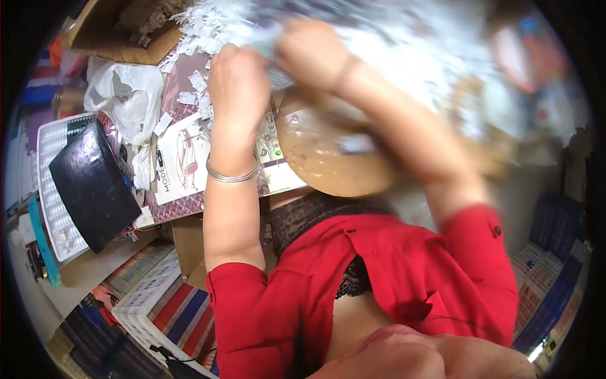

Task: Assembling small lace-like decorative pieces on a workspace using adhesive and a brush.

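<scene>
Both my hands are raised over the patterned table, close together, with the forearms reaching forward. My left hand is curled closed, with a bangle on its wrist; what its fingers pinch, if anything, is hidden. To its right, my right hand is also curled and smeared by motion, so its grip does not show. A shiny grey patch, perhaps clear plastic, lies between and below them. Small white folded pieces are heaped beyond the left hand, and a few lie loose beside it.
A cardboard box stands far left, near a crumpled white plastic bag. A flat printed sheet with a shoe drawing lies under my left forearm. A round tan board sits centrally. Left stands a white basket with a black panel.
</scene>
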Demonstrator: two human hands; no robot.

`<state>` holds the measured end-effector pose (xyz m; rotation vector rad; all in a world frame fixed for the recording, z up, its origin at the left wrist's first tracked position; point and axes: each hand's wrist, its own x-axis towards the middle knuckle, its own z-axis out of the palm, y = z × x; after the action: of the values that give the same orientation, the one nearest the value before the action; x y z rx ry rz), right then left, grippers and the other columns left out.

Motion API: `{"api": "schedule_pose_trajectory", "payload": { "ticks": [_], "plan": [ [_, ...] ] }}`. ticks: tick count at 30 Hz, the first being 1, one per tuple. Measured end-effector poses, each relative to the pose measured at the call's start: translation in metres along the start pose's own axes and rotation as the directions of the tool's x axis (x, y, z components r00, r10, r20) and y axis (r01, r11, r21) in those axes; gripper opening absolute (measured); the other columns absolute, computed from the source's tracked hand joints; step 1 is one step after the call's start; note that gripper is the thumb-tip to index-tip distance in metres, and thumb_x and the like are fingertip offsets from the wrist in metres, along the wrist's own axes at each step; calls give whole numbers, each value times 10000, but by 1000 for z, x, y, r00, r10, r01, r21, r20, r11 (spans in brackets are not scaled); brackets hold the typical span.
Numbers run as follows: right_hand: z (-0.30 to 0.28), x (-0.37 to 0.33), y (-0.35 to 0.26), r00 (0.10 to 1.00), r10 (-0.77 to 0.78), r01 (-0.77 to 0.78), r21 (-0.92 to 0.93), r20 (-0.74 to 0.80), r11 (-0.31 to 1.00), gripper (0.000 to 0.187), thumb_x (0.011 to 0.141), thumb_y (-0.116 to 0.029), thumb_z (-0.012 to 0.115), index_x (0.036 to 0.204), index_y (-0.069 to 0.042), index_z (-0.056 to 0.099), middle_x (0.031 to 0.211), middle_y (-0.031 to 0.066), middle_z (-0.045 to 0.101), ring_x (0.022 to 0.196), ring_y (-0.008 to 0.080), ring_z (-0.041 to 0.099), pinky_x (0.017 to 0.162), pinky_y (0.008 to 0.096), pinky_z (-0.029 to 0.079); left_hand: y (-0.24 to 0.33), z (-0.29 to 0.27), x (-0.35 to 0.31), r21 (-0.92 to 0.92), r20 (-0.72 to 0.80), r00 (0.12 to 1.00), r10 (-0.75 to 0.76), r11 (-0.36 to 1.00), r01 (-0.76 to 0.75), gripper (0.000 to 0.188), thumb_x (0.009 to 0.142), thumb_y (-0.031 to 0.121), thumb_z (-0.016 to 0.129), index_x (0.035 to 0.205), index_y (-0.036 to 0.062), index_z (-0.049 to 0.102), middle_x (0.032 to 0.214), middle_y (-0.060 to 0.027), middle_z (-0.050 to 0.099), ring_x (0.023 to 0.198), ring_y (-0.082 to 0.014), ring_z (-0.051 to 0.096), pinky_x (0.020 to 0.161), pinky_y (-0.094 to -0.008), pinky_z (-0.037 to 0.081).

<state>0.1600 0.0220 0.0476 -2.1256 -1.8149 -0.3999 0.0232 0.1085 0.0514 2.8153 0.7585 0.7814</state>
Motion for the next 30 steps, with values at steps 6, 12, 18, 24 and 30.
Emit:
{"api": "schedule_pose_trajectory", "payload": {
  "ticks": [6,12,18,24,30],
  "plan": [
    [-16,-23,31,995,27,22,492,-92,871,86,804,-138,667,810,-54,652,832,139,609,821,345,615,746,442,503,9,-13,-29,-157,-58,997,-49,987,39,87,855,91,669,838,7,653,837,-167,617,812,-355,594,726,-437,472],
    [-43,-111,50,981,169,-195,378,99,905,103,817,-146,695,865,-56,711,852,115,657,789,286,660,734,365,538,63,8,-77,-568,14,999,36,823,-22,38,814,13,684,831,7,650,837,-122,585,796,-298,582,713,-392,468],
    [-47,-145,44,849,446,-519,609,284,600,121,833,-87,711,921,-9,680,840,104,689,724,188,674,682,292,541,80,30,-70,-592,-13,973,231,782,-194,112,757,53,748,814,25,655,867,-98,592,813,-299,578,727,-400,472],
    [-65,-161,24,981,114,-189,644,157,742,107,808,-61,727,885,-33,658,802,106,643,734,269,631,677,357,513,79,28,-67,-497,19,976,216,849,-179,121,778,68,738,859,30,656,887,-88,609,823,-293,593,715,-376,483],
    [-59,-172,12,995,29,-85,624,99,777,124,754,-98,764,815,-86,657,783,72,538,789,282,570,705,382,480,75,4,-85,-668,141,979,149,744,-16,160,753,0,698,905,32,658,909,-120,633,845,-295,602,735,-363,488]
  ]
}}
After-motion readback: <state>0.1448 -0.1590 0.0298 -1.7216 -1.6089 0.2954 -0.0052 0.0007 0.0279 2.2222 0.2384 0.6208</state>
